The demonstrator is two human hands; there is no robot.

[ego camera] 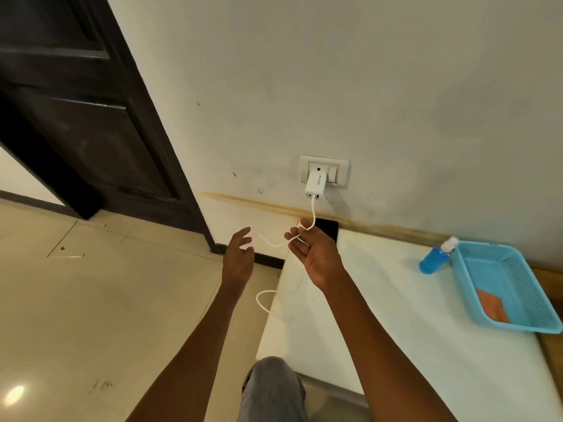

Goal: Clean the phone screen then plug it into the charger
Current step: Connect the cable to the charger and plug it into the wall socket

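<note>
A white charger (pixel 316 186) is plugged into the wall socket (pixel 324 172). Its white cable (pixel 313 213) drops to my right hand (pixel 315 254), which is palm up with the cable lying across its loosely curled fingers. From there the cable sags left and loops down at the table's left edge. My left hand (pixel 239 257) hovers just left of the cable with relaxed fingers and holds nothing. The black phone (pixel 329 228) lies flat at the table's far left corner, partly hidden behind my right hand.
The white table (pixel 396 315) stands against the wall. A blue spray bottle (pixel 435 257) lies beside a blue plastic basket (pixel 499 284) holding an orange cloth (pixel 493 306). A dark door (pixel 76 117) is at left, tiled floor below. My knee (pixel 272 388) is at the bottom.
</note>
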